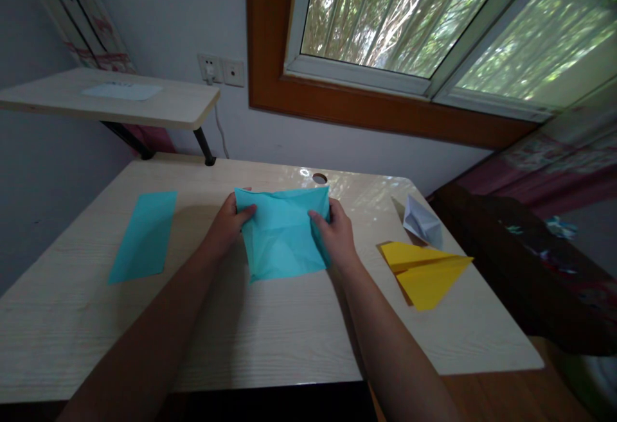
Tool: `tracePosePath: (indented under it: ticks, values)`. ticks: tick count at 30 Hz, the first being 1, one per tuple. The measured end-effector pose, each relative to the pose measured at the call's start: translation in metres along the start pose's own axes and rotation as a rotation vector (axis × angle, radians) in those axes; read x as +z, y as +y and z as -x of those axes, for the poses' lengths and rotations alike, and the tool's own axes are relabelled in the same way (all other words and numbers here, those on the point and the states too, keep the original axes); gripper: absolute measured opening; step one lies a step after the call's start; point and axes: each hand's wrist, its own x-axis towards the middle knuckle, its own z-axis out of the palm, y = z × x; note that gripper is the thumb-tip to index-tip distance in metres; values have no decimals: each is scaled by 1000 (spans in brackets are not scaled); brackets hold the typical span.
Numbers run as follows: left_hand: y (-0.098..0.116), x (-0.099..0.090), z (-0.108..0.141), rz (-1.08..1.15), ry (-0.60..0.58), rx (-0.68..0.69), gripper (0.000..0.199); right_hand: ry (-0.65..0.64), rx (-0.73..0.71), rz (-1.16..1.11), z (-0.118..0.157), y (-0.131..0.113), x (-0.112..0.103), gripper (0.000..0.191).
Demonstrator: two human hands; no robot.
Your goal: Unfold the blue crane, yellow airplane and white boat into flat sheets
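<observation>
A creased turquoise sheet of paper (284, 236) is held up over the middle of the desk. My left hand (232, 216) grips its left edge, thumb on the near face and fingers behind. At the right edge, my right hand (337, 229) pinches the paper the same way. Fold lines cross the sheet, and its top edge looks bent over. The fingers behind the paper are mostly hidden.
On the desk (289, 332), a flat turquoise sheet (144, 236) lies left. A yellow paper plane (424, 271) and a folded white paper piece (421, 219) lie right. A raised shelf (183, 101) stands at the back left, below a wall socket (211, 69).
</observation>
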Motion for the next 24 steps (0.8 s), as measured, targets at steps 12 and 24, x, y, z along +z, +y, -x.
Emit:
tracePosePath:
  ticks: [12,24]
  values:
    - [-4,-6,-5,-193,53,64,67,-100,141,-179,-4,17,3,31]
    - [2,-16,-8,-846,-78,521,13,-272,99,-93,-2,18,5,27]
